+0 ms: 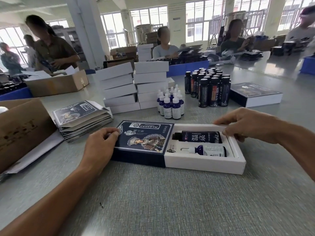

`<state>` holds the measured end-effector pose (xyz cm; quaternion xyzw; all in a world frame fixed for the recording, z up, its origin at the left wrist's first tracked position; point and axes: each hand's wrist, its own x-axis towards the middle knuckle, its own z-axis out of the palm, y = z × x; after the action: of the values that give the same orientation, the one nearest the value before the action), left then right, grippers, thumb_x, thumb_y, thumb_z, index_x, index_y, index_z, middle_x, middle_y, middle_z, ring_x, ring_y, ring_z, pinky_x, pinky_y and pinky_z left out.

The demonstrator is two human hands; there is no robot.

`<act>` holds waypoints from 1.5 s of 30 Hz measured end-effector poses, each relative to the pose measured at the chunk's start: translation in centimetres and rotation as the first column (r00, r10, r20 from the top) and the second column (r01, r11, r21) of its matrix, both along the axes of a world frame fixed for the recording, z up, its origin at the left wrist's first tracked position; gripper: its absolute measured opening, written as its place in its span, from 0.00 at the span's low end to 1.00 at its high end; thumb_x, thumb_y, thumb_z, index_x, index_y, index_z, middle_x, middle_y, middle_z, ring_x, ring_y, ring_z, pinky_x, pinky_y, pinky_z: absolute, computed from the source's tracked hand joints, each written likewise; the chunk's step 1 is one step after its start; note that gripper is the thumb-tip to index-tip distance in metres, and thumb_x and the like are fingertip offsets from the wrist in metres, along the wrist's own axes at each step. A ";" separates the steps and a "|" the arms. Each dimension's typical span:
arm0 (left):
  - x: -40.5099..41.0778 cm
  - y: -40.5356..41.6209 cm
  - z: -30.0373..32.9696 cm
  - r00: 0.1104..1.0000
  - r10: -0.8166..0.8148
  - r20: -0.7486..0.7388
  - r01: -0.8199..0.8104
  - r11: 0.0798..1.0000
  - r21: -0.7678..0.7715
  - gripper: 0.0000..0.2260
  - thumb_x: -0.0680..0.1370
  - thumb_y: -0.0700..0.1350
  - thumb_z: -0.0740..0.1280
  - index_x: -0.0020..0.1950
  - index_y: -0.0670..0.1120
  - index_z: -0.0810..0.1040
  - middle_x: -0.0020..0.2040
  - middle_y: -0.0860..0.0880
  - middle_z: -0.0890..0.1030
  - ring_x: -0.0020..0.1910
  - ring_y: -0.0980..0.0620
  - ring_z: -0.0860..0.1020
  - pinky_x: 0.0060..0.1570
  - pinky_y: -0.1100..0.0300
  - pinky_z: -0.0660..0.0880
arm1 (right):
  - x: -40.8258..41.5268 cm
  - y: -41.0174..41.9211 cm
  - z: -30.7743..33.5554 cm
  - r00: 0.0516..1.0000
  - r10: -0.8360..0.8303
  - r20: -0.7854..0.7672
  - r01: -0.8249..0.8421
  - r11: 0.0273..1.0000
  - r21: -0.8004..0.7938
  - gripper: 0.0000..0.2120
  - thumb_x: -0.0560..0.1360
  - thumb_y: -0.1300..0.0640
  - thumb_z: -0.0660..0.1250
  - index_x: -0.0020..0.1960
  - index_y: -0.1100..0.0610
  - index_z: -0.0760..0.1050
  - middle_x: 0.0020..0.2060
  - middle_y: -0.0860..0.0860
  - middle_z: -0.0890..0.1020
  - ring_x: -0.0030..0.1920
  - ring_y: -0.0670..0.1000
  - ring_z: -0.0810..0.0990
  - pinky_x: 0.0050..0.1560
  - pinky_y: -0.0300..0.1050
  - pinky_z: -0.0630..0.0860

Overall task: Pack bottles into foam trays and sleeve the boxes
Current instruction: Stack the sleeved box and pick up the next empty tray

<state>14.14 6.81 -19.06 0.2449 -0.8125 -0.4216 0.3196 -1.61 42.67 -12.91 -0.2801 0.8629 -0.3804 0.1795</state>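
- White box [204, 163]: lies flat on the grey table [153, 201], its left part covered by the dark printed sleeve [143, 142], its right part exposed.
- Foam tray inside the box: holds a dark bottle [201, 137] in the far slot and a blue dropper bottle [209, 150] in the near slot, both lying on their sides.
- Left hand [100, 145]: fingers curled over the sleeve's left end, gripping it.
- Right hand [245, 125]: fingers curled over the far right rim of the box, gripping it.
- Behind the box: a cluster of upright dropper bottles [171, 104], a group of upright dark bottles [209, 87] and two stacks of white boxes [134, 87].
- Left of the box: a pile of flat sleeves [81, 120] beside a brown carton [23, 130].
- Far right: a sleeved box [255, 94] resting on the table.
- Background: several people at the far side of the table.
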 end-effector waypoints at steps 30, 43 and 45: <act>1.4 5.9 0.9 0.940 -0.264 0.214 0.280 0.959 -0.045 0.21 0.76 0.61 0.66 0.70 0.62 0.71 0.62 0.56 0.75 0.52 0.62 0.74 0.49 0.62 0.71 | 5.1 -6.1 -2.2 0.956 -0.100 0.276 0.193 0.921 -0.337 0.28 0.77 0.60 0.69 0.74 0.60 0.63 0.57 0.53 0.80 0.40 0.46 0.85 0.34 0.34 0.78; 1.8 7.0 0.9 0.943 -0.309 0.124 0.319 0.945 -0.067 0.25 0.71 0.65 0.63 0.68 0.66 0.71 0.60 0.58 0.74 0.49 0.64 0.74 0.42 0.70 0.67 | 5.9 -5.2 -0.5 0.932 -0.139 0.335 0.242 0.927 -0.287 0.19 0.72 0.47 0.75 0.58 0.53 0.75 0.41 0.51 0.87 0.41 0.50 0.87 0.38 0.48 0.84; 1.8 7.3 0.9 0.931 -0.356 0.084 0.358 0.934 -0.010 0.22 0.70 0.67 0.62 0.64 0.70 0.72 0.57 0.64 0.77 0.50 0.65 0.76 0.45 0.69 0.68 | 5.6 -4.6 0.1 0.908 -0.164 0.386 0.276 0.926 -0.256 0.22 0.71 0.49 0.77 0.58 0.54 0.72 0.40 0.53 0.87 0.37 0.50 0.86 0.33 0.42 0.80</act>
<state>15.99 14.07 -18.12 0.1062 -0.8609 -0.4522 0.2075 3.95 38.04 -12.80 -0.1301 0.7730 -0.5713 0.2433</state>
